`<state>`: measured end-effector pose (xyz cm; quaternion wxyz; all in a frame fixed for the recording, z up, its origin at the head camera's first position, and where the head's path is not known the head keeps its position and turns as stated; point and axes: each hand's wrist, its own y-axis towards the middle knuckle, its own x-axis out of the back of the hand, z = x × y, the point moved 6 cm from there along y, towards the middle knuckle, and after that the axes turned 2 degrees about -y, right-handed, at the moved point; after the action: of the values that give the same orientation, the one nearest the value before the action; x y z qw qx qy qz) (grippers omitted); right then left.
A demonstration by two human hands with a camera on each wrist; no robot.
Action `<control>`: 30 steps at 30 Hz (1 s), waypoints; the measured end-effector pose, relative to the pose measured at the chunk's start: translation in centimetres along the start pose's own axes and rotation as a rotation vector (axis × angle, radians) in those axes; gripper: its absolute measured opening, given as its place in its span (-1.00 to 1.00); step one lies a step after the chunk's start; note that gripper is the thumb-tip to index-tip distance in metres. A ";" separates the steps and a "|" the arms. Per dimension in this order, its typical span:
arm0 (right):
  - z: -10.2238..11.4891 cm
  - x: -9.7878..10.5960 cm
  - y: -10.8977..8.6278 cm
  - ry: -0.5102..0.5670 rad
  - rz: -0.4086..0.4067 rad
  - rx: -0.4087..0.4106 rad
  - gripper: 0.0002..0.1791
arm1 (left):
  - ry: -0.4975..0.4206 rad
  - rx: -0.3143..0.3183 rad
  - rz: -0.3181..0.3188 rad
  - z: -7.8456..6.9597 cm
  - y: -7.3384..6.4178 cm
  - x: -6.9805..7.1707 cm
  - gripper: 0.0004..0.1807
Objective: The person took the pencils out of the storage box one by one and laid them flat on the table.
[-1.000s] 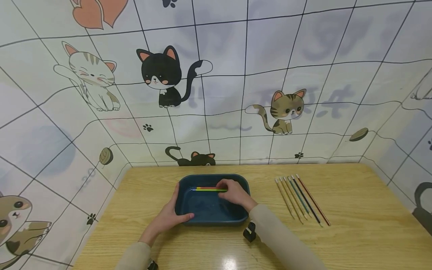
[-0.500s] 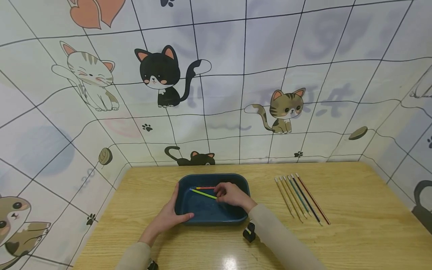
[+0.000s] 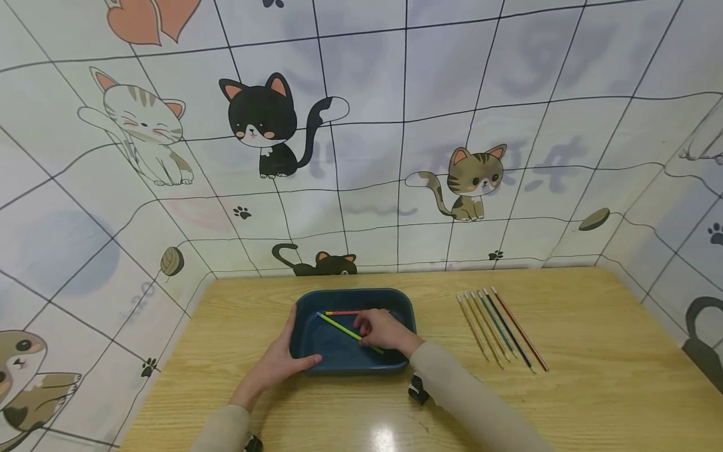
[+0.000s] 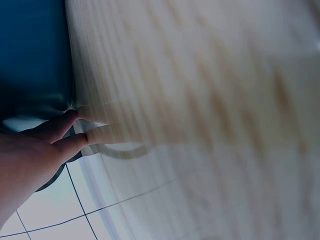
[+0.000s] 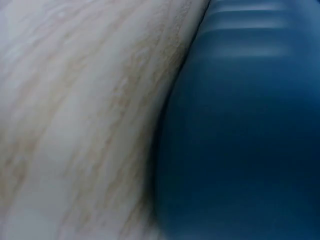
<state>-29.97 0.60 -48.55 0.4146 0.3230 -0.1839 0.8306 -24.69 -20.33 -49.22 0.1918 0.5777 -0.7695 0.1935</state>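
A dark blue plastic tray (image 3: 333,359) stands on the wooden table in the head view. Inside it lie a yellow-green pencil (image 3: 339,326) with a blue end, slanting down to the right, and a red pencil (image 3: 341,312) near the back wall. My right hand (image 3: 384,329) reaches in over the right side, its curled fingers pinching the green pencil along its length; the hand covers part of the red one. My left hand (image 3: 277,359) steadies the tray's left side, fingers straight along the outer wall (image 4: 50,132) and thumb over the front rim. The right wrist view shows only the tray's outer wall (image 5: 240,130) and the table.
Right of the tray, several pencils (image 3: 497,328) lie side by side on the table (image 3: 587,333), in wood, teal, dark blue and dark red. A cloth (image 3: 373,157) printed with cats and a grid hangs behind the table and along both sides.
The green pencil has swung from lying parallel to the red one to a slant, its right end now nearer the front. My right hand has shifted slightly toward me. The left hand stays at the tray.
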 end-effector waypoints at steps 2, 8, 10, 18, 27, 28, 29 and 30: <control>0.0 0.0 0.0 -0.001 0.000 -0.003 -0.72 | 0.002 0.000 -0.001 0.0 0.0 0.1 0.30; -0.1 0.2 0.0 0.068 0.014 -0.013 -0.70 | 0.005 0.000 -0.005 -0.1 0.0 0.0 0.31; -0.2 0.3 0.0 0.105 0.020 -0.017 -0.70 | 0.004 0.003 -0.003 -0.1 0.0 0.0 0.31; -0.8 -0.2 -0.2 0.291 0.115 -0.096 -0.70 | 0.010 0.006 0.002 -0.2 0.1 0.0 0.29; -0.4 -0.2 -0.4 0.342 0.152 -0.101 -0.69 | 0.000 0.009 0.000 -0.1 0.1 0.0 0.28; -0.3 -0.1 -0.5 0.354 0.148 -0.093 -0.69 | 0.000 0.009 0.000 -0.1 0.1 0.0 0.28; -0.3 0.0 -0.5 0.372 0.144 -0.089 -0.68 | 0.001 0.009 0.000 -0.1 0.1 0.0 0.28; -0.2 0.1 -0.6 0.388 0.139 -0.082 -0.68 | 0.002 0.010 0.000 -0.1 0.1 0.0 0.28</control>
<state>-29.58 1.15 -48.59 0.3969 0.1266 -0.1561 0.8956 -24.73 -20.21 -49.12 0.1897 0.5786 -0.7682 0.1978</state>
